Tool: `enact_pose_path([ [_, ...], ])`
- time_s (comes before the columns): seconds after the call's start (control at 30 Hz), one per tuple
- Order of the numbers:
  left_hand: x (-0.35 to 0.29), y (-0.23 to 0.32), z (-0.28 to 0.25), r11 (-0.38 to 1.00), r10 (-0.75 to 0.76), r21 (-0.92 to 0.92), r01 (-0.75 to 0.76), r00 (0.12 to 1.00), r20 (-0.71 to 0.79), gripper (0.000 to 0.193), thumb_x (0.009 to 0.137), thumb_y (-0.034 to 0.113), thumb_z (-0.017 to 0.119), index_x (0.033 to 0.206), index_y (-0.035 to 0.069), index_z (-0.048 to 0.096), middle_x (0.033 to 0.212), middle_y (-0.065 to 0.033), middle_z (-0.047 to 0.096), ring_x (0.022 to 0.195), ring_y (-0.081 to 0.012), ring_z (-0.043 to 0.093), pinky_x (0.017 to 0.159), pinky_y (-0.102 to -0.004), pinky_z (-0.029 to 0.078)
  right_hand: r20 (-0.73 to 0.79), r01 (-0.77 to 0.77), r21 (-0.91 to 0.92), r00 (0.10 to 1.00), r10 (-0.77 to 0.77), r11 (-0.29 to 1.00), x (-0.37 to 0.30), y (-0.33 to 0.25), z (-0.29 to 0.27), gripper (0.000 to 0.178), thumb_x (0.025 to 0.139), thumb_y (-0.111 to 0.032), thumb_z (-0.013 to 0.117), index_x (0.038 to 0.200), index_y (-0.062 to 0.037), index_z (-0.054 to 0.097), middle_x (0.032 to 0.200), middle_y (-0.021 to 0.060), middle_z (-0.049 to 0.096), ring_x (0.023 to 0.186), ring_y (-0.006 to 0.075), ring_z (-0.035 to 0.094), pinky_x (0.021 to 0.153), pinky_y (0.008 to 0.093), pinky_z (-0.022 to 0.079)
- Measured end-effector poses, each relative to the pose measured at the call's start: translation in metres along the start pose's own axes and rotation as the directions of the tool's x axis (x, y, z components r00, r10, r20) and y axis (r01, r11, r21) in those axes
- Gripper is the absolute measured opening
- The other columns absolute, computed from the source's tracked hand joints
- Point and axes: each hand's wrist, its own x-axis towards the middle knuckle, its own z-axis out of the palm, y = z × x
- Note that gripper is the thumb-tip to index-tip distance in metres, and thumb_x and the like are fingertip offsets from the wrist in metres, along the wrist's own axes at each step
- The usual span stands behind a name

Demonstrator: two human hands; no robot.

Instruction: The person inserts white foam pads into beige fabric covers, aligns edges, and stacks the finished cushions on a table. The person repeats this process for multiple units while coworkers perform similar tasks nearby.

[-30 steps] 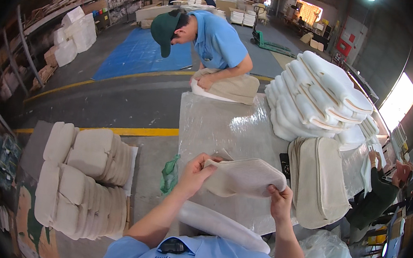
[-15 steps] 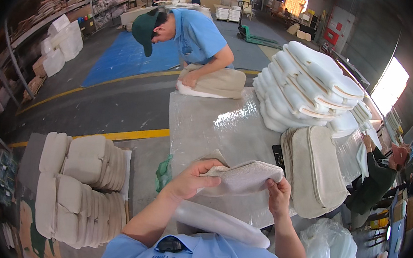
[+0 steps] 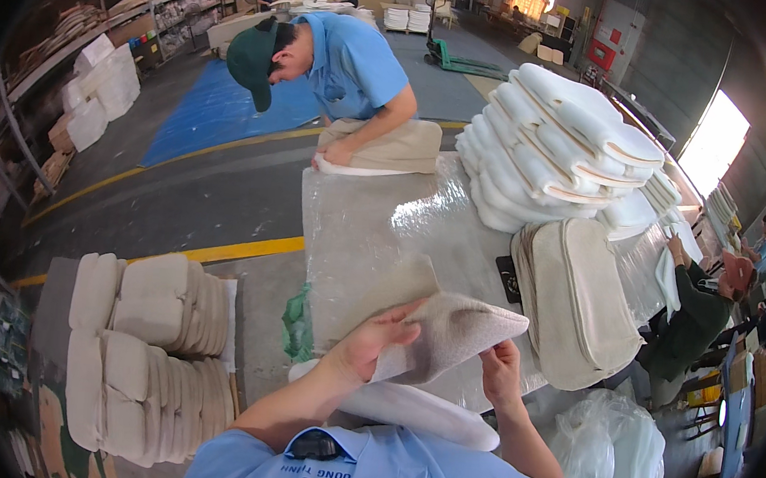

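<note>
A beige fabric cover (image 3: 461, 331) is stretched between my hands above the near part of the plastic-covered table (image 3: 357, 228). My left hand (image 3: 379, 341) grips its left side, thumb on top, and a flap of the fabric stands up behind the fingers. My right hand (image 3: 501, 369) pinches the lower right edge. Below them, a long white pad (image 3: 422, 415) lies against my body at the table's near edge. Right of my hands is a stack of flat beige covers (image 3: 577, 306), with a flat black object (image 3: 509, 279) beside it.
White foam pads (image 3: 564, 146) are piled at the table's far right. Across the table, a co-worker (image 3: 343, 67) bends over a beige-covered cushion (image 3: 386, 146). Beige cushions (image 3: 149, 310) stand in rows at left. Green plastic (image 3: 299, 323) hangs at the table's left edge; clear-bagged white pads (image 3: 609, 464) lie near right.
The beige cover has been turned and opened out between my hands, its flap rising at the back. My right hand has come slightly lower. The view has shifted a little.
</note>
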Motion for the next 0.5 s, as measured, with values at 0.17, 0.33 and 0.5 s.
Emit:
enact_pose_path([
  [0.17, 0.016, 0.007, 0.01, 0.999, 0.029, -0.025, -0.031, 0.997, -0.075, 0.054, 0.099, 0.019, 0.073, 0.148, 0.0, 0.056, 0.136, -0.0113, 0.068, 0.123, -0.0223, 0.066, 0.109, -0.0378, 0.051, -0.07, -0.028, 0.02, 0.997, 0.03, 0.999, 0.004, -0.013, -0.007, 0.025, 0.107, -0.013, 0.066, 0.129, -0.002, 0.069, 0.121, 0.0032, 0.074, 0.114, 0.0139, 0.066, 0.106, 0.0321, 0.046],
  [0.33, 0.013, 0.005, 0.031, 0.988, 0.053, 0.154, -0.031, 0.989, -0.139, 0.045, 0.097, 0.015, 0.073, 0.138, 0.0, 0.063, 0.127, -0.0094, 0.072, 0.115, -0.0194, 0.069, 0.102, -0.0343, 0.054, 0.055, 0.015, -0.003, 0.998, -0.014, 1.0, 0.003, -0.055, -0.01, 0.033, 0.101, -0.017, 0.07, 0.13, -0.0016, 0.069, 0.127, 0.0067, 0.071, 0.12, 0.017, 0.063, 0.106, 0.0335, 0.046],
  [0.5, 0.009, -0.001, 0.04, 0.986, 0.001, 0.164, 0.026, 0.987, -0.163, 0.041, 0.093, 0.012, 0.075, 0.133, 0.002, 0.067, 0.124, -0.0081, 0.074, 0.113, -0.0198, 0.071, 0.102, -0.0352, 0.054, 0.379, 0.324, -0.606, 0.92, -0.093, 0.726, 0.024, -0.18, 0.048, 0.035, 0.105, -0.022, 0.064, 0.132, -0.0002, 0.068, 0.13, 0.0106, 0.07, 0.121, 0.0199, 0.064, 0.104, 0.0365, 0.049],
])
